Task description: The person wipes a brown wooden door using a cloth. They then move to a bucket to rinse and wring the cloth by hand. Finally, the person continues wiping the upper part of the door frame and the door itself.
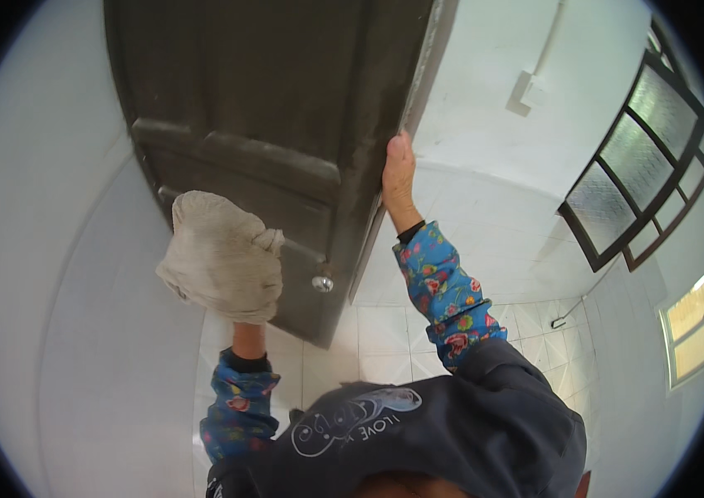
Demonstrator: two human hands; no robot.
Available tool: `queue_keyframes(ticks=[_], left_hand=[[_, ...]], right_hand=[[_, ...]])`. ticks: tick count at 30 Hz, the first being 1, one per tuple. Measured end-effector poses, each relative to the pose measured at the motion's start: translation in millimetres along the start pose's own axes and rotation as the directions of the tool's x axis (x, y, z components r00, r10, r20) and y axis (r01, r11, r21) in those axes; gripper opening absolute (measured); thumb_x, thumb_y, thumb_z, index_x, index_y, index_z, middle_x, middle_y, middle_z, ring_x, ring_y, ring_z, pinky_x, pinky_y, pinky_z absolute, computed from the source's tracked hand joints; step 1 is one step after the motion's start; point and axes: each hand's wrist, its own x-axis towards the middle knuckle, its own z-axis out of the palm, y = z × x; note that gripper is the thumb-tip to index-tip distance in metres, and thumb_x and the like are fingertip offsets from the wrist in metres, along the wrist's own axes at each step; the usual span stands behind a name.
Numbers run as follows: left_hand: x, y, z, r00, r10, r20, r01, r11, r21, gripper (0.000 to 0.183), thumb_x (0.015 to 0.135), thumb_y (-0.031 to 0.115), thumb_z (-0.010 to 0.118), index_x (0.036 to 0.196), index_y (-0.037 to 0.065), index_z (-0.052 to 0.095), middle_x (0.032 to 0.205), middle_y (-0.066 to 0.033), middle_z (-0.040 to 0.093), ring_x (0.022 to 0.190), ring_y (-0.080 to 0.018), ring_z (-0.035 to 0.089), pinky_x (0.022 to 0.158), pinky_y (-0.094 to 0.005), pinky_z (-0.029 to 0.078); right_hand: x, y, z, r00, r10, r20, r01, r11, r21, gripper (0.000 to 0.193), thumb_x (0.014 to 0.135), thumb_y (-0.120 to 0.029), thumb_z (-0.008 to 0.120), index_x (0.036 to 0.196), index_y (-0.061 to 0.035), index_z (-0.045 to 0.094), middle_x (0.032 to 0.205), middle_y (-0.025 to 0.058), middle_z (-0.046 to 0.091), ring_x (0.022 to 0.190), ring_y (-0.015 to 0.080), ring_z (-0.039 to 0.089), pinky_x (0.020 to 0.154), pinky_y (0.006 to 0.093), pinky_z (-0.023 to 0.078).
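Observation:
A greyish-beige cloth (pixel 223 253) is bunched over my left hand (pixel 249 339), so that only the wrist shows below it and the fingers are hidden. The cloth is in front of the lower panels of a dark brown door (pixel 273 91); whether it touches the door I cannot tell. My right hand (pixel 399 178) grips the door's right edge, its thumb side toward me and part of the fingers out of sight. Below and between the hands, a round silvery knob (pixel 323 284) sticks out from the door.
White walls (pixel 485 207) stand on both sides, over a pale tiled floor (pixel 385 332). A wall switch box (pixel 526 93) with a conduit is at the upper right. Dark-framed window panes (pixel 638 158) jut out at the right, above a small lit window (pixel 694 328).

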Motion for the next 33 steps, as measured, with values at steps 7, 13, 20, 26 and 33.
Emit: queue_keyframes(ticks=[7,13,20,26,33], left_hand=[[61.7,-66.4,86.6,0.878,0.071,0.473,-0.449,0.464,0.764,0.055,0.092,0.028,0.05,0.135,-0.002,0.036,0.136,-0.0236,0.042,0.124,-0.0415,0.041,0.109,-0.0482,0.027],[107.2,-97.3,173.2,0.693,0.349,0.631,-0.615,-0.169,0.77,0.057,0.086,0.02,0.055,0.134,-0.004,0.038,0.136,-0.0244,0.042,0.128,-0.0433,0.035,0.11,-0.0484,0.022],[146.1,-70.3,202.3,0.456,0.36,0.814,-0.672,-0.461,0.58,0.056,0.081,0.013,0.06,0.131,-0.007,0.042,0.133,-0.0285,0.043,0.128,-0.0444,0.035,0.109,-0.0492,0.024],[269.7,23.7,381.8,0.037,0.465,0.885,-0.766,-0.556,0.324,0.047,0.085,0.016,0.055,0.126,-0.005,0.047,0.122,-0.0267,0.053,0.114,-0.0417,0.05,0.098,-0.0441,0.041],[276.5,181.2,568.3,-0.154,0.341,0.927,-0.872,-0.487,0.035,0.045,0.094,0.028,0.048,0.133,0.005,0.043,0.127,-0.0235,0.05,0.116,-0.035,0.05,0.095,-0.0365,0.041]], right_hand=[[-16.8,14.5,-0.3,0.951,0.284,0.125,-0.286,0.958,-0.006,0.054,0.102,-0.038,0.026,0.13,0.005,0.045,0.129,0.0194,0.05,0.123,0.0284,0.043,0.103,0.0349,0.032],[-46.0,33.7,-21.2,0.836,-0.485,0.257,0.507,0.501,-0.702,0.048,0.101,-0.03,0.036,0.136,0.0018,0.038,0.122,0.0151,0.055,0.119,0.0269,0.047,0.102,0.0349,0.035],[-18.8,11.5,-7.6,0.968,0.038,0.246,-0.04,0.999,0.0,0.048,0.102,-0.029,0.03,0.133,0.006,0.037,0.114,0.0184,0.055,0.112,0.0292,0.049,0.098,0.035,0.036],[-22.4,55.4,-19.7,0.979,0.11,0.173,-0.113,0.993,0.012,0.045,0.103,-0.029,0.024,0.112,0.0097,0.044,0.092,0.0187,0.052,0.09,0.0287,0.049,0.084,0.0365,0.039],[-37.0,33.1,5.3,0.92,0.223,0.323,-0.298,0.932,0.207,0.043,0.103,-0.03,0.027,0.097,0.0045,0.051,0.088,0.0053,0.053,0.085,0.0145,0.048,0.081,0.03,0.041]])
